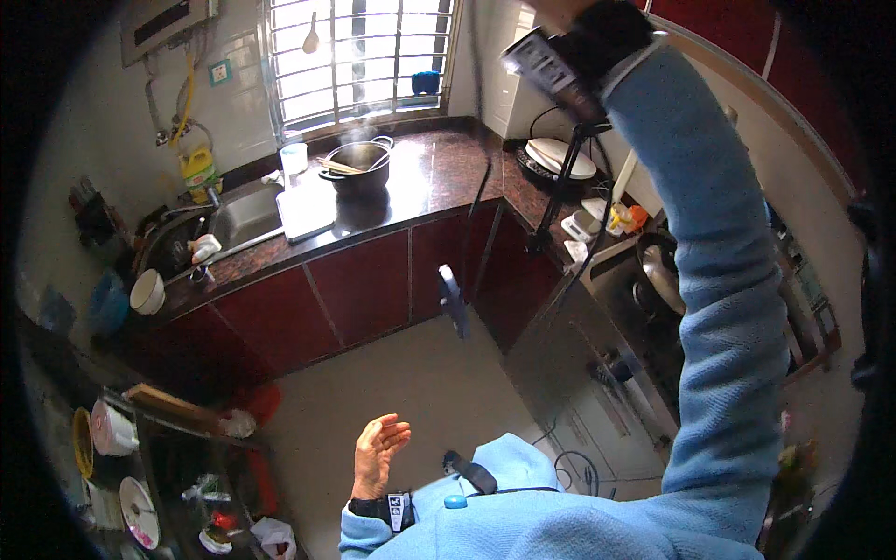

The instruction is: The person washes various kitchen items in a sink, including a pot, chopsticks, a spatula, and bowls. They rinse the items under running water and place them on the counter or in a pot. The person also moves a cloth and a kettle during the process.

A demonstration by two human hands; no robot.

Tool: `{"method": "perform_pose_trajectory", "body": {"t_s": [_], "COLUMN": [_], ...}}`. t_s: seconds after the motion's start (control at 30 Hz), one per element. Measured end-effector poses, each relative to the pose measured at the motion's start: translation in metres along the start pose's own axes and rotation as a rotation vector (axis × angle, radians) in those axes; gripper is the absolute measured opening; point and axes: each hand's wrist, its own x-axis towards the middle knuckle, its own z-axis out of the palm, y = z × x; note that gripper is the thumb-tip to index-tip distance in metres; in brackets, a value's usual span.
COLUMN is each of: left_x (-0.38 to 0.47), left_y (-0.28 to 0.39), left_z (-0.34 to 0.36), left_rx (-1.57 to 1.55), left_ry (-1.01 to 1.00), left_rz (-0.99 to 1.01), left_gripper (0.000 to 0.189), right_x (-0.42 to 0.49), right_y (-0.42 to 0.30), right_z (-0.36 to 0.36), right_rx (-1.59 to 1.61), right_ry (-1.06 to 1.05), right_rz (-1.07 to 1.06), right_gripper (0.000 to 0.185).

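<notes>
My left hand is held low over the tiled floor, empty, with its palm turned up and its fingers loosely bent. A black wrist strap with a printed tag circles that wrist. Raised to the top edge of the view is my right arm in a light blue sleeve. Only the base of my right hand shows, so its fingers and anything in them are cut off. Another black strap with a printed tag sits on that wrist. A dark cable hangs down near the middle of the view.
Steam rises from a dark pot on the granite counter, beside a white board and a sink. To the right are a kitchen scale, a black stand and a stove with a pan. A shelf rack stands lower left.
</notes>
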Motion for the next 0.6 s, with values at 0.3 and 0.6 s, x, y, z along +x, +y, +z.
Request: {"method": "perform_pose_trajectory", "body": {"t_s": [0.3, 0.6], "left_x": [0.131, 0.296], "left_y": [0.043, 0.09], "left_z": [-0.022, -0.091], "left_rx": [0.004, -0.016], "left_ry": [0.138, 0.313], "left_rz": [-0.056, -0.237], "left_gripper": [0.035, 0.049], "right_x": [-0.065, -0.089], "right_y": [0.036, 0.116], "right_z": [-0.202, -0.375], "right_rx": [-0.686, -1.007], "right_ry": [0.771, 1.028], "right_rz": [-0.135, 0.017], "right_gripper": [0.014, 0.023]}}
